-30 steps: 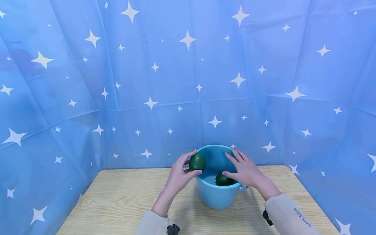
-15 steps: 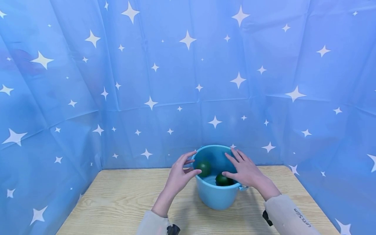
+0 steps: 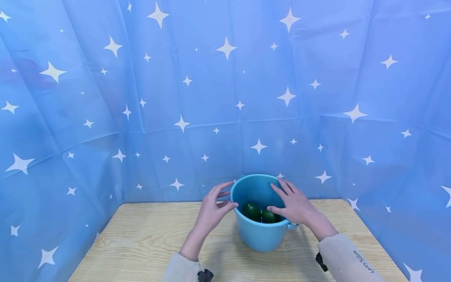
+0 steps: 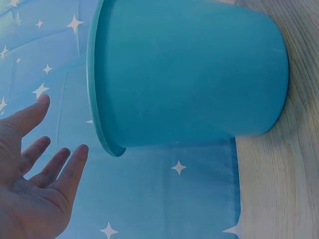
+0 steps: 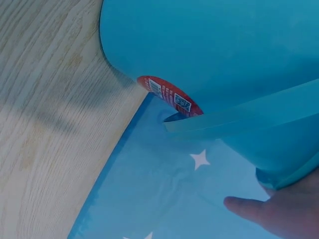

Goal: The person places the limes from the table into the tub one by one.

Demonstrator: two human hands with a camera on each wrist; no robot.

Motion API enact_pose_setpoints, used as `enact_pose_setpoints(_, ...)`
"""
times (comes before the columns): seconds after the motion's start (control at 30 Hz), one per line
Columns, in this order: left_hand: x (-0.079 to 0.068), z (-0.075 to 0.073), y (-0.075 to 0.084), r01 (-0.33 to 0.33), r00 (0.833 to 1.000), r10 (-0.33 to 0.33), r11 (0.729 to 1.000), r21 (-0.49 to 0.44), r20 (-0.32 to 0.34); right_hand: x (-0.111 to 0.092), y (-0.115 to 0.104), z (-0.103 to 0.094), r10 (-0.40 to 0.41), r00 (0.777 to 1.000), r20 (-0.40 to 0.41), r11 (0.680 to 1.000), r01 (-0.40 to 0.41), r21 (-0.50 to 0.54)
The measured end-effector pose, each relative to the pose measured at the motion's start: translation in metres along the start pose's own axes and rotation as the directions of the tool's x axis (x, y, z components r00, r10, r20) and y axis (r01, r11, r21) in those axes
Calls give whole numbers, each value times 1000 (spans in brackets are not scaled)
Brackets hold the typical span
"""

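Two dark green, smooth, rounded fruits, which look like avocados, lie side by side in the bottom of a light blue bucket [image 3: 260, 237]: a left fruit [image 3: 252, 212] and a right fruit [image 3: 270, 216]. The left hand [image 3: 212, 209] is beside the bucket's left rim, holding nothing. In the left wrist view its fingers [image 4: 72, 172] are spread, a little apart from the rim. The right hand [image 3: 299, 205] lies over the right rim, fingers extended across the opening and thumb above the right fruit. In the right wrist view the rim hides most of this hand [image 5: 294, 209].
The bucket stands on a pale wood-grain table [image 3: 148, 239]. Its blue handle [image 5: 249, 117] hangs down on the right side, near a red label [image 5: 169, 94]. A blue curtain with white stars [image 3: 197, 98] encloses the table at the back and sides.
The left hand has let go of a green fruit, which dropped into the bucket and came to rest beside the other. That hand has shifted slightly left; the right hand has stayed in place.
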State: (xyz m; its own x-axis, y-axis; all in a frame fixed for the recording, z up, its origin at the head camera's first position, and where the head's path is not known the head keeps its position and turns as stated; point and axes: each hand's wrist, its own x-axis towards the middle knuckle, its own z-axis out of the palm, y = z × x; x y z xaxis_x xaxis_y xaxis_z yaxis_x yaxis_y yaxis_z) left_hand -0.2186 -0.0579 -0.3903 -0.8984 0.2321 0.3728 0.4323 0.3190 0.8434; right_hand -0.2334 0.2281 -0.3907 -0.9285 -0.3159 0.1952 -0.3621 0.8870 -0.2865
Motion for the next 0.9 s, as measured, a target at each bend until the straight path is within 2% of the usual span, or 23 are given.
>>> enact_pose_setpoints(0.47, 3, -11, -10, 12, 1000, -12, 999, 38, -18, 3, 3, -3, 11, 1000, 28, 1000, -11, -9)
enact_pose_setpoints(0.57, 6, -13, -12, 32, 999, -31, 998, 61, -18, 4, 3, -4, 17, 999, 38, 1000, -17, -6)
enact_pose_setpoints(0.77, 14, -21, -14, 39, 999, -36, 977, 211, -16, 9, 4, -12, 15, 999, 39, 1000, -15, -4)
enact_pose_setpoints(0.9, 20, -27, -15, 26, 1000, -20, 929, 368, -21, 14, 5, -21, 8, 999, 39, 1000, -8, -4)
